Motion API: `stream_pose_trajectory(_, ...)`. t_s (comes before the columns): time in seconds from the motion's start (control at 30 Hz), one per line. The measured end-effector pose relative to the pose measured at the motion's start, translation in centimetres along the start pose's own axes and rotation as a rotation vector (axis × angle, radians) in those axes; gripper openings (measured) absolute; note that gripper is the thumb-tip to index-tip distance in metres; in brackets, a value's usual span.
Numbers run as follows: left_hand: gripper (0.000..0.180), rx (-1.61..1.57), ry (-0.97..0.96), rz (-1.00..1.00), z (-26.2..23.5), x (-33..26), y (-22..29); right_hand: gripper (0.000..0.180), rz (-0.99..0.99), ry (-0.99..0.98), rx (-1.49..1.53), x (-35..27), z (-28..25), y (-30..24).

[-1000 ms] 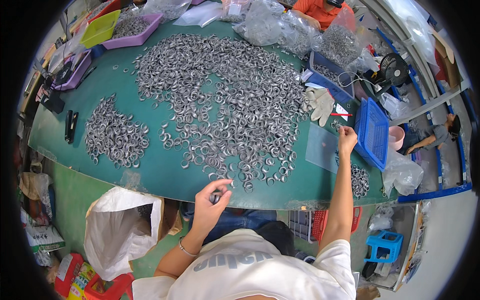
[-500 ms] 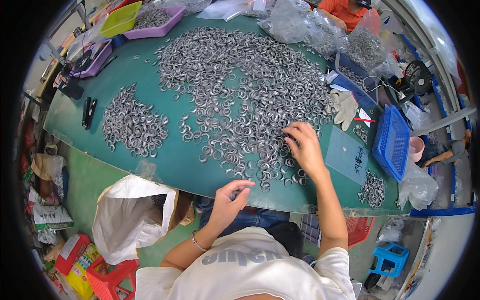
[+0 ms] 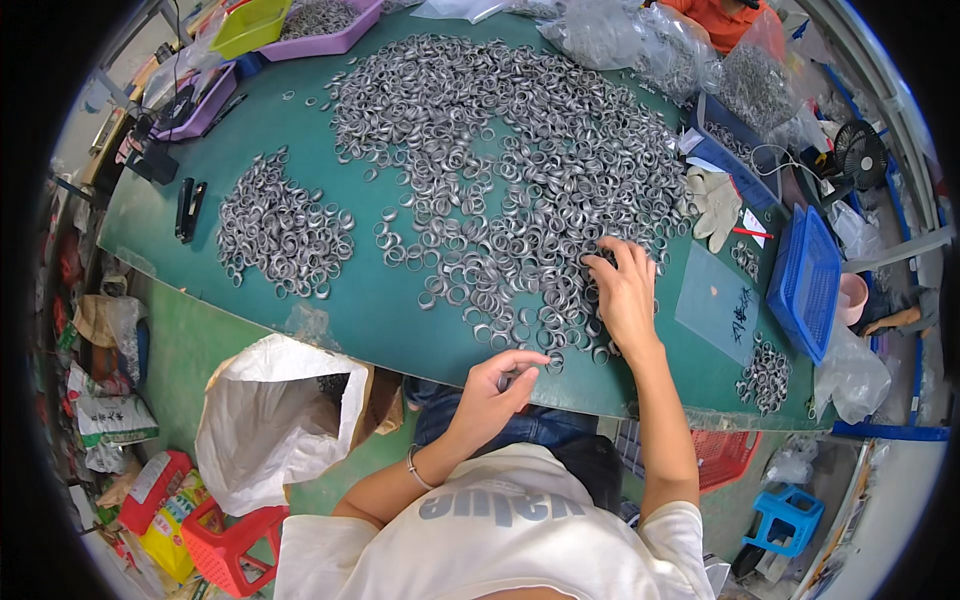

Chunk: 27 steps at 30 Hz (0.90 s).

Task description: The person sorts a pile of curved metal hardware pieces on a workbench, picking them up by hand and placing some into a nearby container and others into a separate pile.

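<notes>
A big spread of small silver metal rings (image 3: 520, 170) covers the green table (image 3: 390, 310). My right hand (image 3: 622, 292) lies flat on the near edge of that spread, fingers apart, touching rings. My left hand (image 3: 492, 388) hovers at the table's near edge with thumb and fingers pinched together on a small ring. A smaller separate pile of rings (image 3: 282, 228) lies to the left.
A white sack (image 3: 275, 420) stands open below the table edge. A blue basket (image 3: 805, 280), a clear sheet (image 3: 718, 302), a small ring pile (image 3: 765, 375) and white gloves (image 3: 715, 205) lie to the right. Purple trays (image 3: 330, 22), a black stapler (image 3: 188, 208) sit far left.
My right hand came from the blue basket at the right to the ring spread and now rests further toward its near edge. My left hand stays pinched near the table edge.
</notes>
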<state>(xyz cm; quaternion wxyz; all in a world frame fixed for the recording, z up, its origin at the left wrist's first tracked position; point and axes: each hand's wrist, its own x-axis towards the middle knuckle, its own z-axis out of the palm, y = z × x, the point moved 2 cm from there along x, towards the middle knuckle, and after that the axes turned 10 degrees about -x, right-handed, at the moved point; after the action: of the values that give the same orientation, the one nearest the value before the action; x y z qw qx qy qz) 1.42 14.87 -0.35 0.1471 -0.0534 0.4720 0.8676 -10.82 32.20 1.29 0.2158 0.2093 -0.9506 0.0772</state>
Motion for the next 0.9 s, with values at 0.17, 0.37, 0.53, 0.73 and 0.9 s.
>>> stream_pose_trajectory(0.17, 0.019, 0.004, 0.012, -0.019, 0.0, -0.3, 0.4, 0.018, -0.093, -0.030, -0.091, 0.2, -0.1, 0.9)
stream_pose_trajectory(0.37, 0.020, -0.018, -0.004, -0.003, -0.5, -0.3, 0.0, 0.014, 0.131, -0.024, 0.265, -0.5, -1.0, 0.7)
stream_pose_trajectory(0.53, 0.036, -0.063, 0.056, 0.041, -0.1, 0.1, 0.9, 0.014, 0.649, -0.331, 1.390, -4.1, -1.5, -3.6)
stream_pose_trajectory(0.73, 0.038, -0.128, 0.045, 0.081, 0.2, 0.2, 1.4, 0.017, 0.802, -0.517, 1.941, -7.0, -1.6, -6.5)
stream_pose_trajectory(0.9, 0.033, -0.121, 0.029, 0.081, 0.0, 0.0, 1.6, 0.014, 0.815, -0.444, 1.787, -7.0, -2.3, -7.3)
